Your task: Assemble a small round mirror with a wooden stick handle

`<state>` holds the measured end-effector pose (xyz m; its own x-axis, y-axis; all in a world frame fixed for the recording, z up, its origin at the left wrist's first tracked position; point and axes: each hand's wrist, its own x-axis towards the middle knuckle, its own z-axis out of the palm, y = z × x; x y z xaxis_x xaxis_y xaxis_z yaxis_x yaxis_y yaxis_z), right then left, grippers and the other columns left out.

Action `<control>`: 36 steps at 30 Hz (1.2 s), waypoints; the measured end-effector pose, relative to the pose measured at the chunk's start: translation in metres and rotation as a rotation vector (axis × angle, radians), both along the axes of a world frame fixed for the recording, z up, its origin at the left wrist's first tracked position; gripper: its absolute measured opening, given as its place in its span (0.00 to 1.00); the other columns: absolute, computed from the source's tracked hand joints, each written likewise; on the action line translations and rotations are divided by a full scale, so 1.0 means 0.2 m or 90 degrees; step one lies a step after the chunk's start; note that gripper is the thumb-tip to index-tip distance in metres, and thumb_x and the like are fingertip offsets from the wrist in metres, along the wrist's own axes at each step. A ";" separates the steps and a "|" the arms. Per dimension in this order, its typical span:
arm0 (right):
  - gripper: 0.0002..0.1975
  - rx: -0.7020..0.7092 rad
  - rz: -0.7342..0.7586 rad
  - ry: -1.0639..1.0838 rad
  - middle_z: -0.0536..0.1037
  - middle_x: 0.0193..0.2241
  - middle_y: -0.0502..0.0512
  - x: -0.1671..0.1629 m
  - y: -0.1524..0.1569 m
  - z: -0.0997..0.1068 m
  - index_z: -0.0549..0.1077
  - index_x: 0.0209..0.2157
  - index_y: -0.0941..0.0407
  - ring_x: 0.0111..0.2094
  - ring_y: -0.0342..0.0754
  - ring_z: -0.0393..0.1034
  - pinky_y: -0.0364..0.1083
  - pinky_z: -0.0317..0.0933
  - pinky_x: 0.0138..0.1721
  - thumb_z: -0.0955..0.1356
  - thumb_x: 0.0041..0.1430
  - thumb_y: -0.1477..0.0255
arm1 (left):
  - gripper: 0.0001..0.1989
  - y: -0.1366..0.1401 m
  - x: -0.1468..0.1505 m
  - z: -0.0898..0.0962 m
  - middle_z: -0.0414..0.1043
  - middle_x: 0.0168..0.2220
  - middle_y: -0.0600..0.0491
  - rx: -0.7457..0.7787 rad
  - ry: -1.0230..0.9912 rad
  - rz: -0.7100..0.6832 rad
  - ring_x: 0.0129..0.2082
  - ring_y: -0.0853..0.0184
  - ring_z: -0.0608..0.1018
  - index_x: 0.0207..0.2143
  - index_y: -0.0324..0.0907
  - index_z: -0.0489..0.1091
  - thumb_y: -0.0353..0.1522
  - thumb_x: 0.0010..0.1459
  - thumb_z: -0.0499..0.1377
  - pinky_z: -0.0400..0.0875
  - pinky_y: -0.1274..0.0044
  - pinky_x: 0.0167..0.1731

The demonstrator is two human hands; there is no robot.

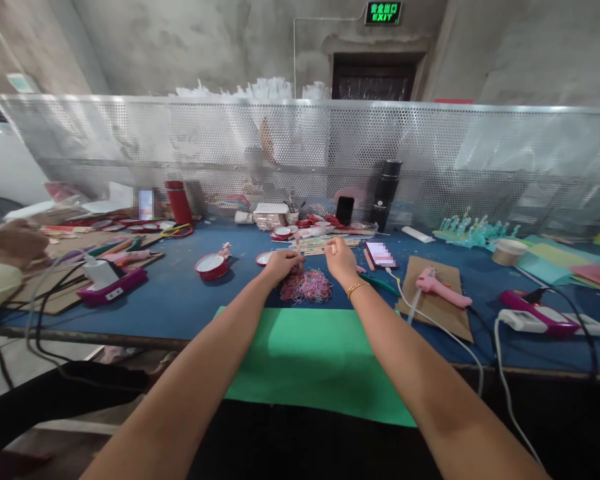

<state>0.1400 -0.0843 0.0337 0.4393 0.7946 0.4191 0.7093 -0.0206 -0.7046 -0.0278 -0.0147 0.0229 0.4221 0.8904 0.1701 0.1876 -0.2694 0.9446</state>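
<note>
My left hand (pixel 281 265) is closed in a pinch on a thin pale strip (pixel 298 248) that stands up from the fingertips. Across from it, my right hand (pixel 341 260) has its fingers curled together; what they hold, if anything, is too small to tell. A bracelet circles that wrist. Just below and between both hands lies a tangled heap of multicoloured thin bands (pixel 307 287). Behind them, a bundle of slim light sticks (pixel 317 245) is spread on the blue table. Green sheet material (pixel 315 353) hangs over the near edge under my forearms.
A pink glue gun (pixel 443 288) rests on cardboard (pixel 450 320) at right, near a purple power strip (pixel 537 312) and cables. A lit phone (pixel 381 255) lies beside my right hand. Round red tins (pixel 213 267) stand left. Another person's hand (pixel 15 241) is at far left.
</note>
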 end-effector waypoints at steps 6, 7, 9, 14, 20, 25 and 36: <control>0.17 -0.184 -0.020 -0.094 0.76 0.42 0.61 0.06 -0.01 0.03 0.62 0.49 0.53 0.43 0.56 0.71 0.52 0.59 0.42 0.62 0.57 0.71 | 0.12 0.00 0.02 -0.01 0.70 0.22 0.54 -0.032 -0.055 -0.030 0.21 0.74 0.70 0.24 0.37 0.69 0.38 0.46 0.62 0.63 0.82 0.22; 0.17 -0.203 -0.016 -0.112 0.75 0.42 0.62 0.07 0.00 0.03 0.62 0.50 0.54 0.43 0.56 0.70 0.53 0.58 0.43 0.63 0.57 0.71 | 0.11 -0.01 0.02 0.00 0.71 0.23 0.54 -0.052 -0.065 -0.020 0.22 0.73 0.72 0.25 0.37 0.68 0.37 0.47 0.62 0.63 0.82 0.22; 0.17 -0.228 -0.011 -0.161 0.75 0.42 0.63 0.07 0.01 0.03 0.61 0.50 0.54 0.44 0.57 0.70 0.56 0.57 0.45 0.62 0.58 0.71 | 0.09 -0.04 0.03 0.02 0.73 0.25 0.54 -0.081 -0.078 0.000 0.25 0.71 0.74 0.28 0.38 0.66 0.35 0.49 0.61 0.64 0.82 0.22; 0.16 -0.274 -0.038 -0.300 0.76 0.41 0.66 0.07 0.06 0.03 0.63 0.50 0.57 0.45 0.57 0.70 0.58 0.56 0.47 0.61 0.59 0.75 | 0.06 -0.08 0.03 0.07 0.72 0.24 0.55 -0.084 -0.088 0.025 0.22 0.73 0.74 0.35 0.39 0.63 0.32 0.55 0.56 0.63 0.83 0.20; 0.14 -0.288 -0.067 -0.340 0.77 0.39 0.68 0.06 0.09 0.02 0.68 0.46 0.60 0.42 0.54 0.73 0.47 0.61 0.39 0.64 0.58 0.75 | 0.02 -0.09 0.04 0.07 0.72 0.26 0.54 -0.078 -0.081 0.035 0.20 0.75 0.72 0.34 0.39 0.59 0.29 0.60 0.50 0.59 0.85 0.17; 0.14 -0.242 -0.088 -0.349 0.77 0.38 0.65 0.07 0.07 0.05 0.70 0.43 0.58 0.43 0.56 0.72 0.47 0.61 0.39 0.68 0.54 0.69 | 0.02 -0.08 0.05 0.06 0.70 0.23 0.56 -0.072 -0.080 0.046 0.17 0.76 0.69 0.34 0.40 0.59 0.30 0.59 0.51 0.56 0.85 0.17; 0.12 0.055 0.105 -0.131 0.75 0.34 0.52 -0.15 0.03 0.02 0.67 0.41 0.54 0.36 0.48 0.69 0.44 0.59 0.36 0.62 0.54 0.74 | 0.12 -0.13 0.03 0.12 0.50 0.14 0.63 -0.100 -0.131 0.016 0.12 0.79 0.51 0.28 0.40 0.62 0.39 0.50 0.60 0.40 0.81 0.14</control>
<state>0.1096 -0.0792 0.0380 0.2063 0.8053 0.5558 0.8263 0.1610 -0.5398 -0.0216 -0.0408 0.0467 0.3709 0.9223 0.1089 -0.0074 -0.1143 0.9934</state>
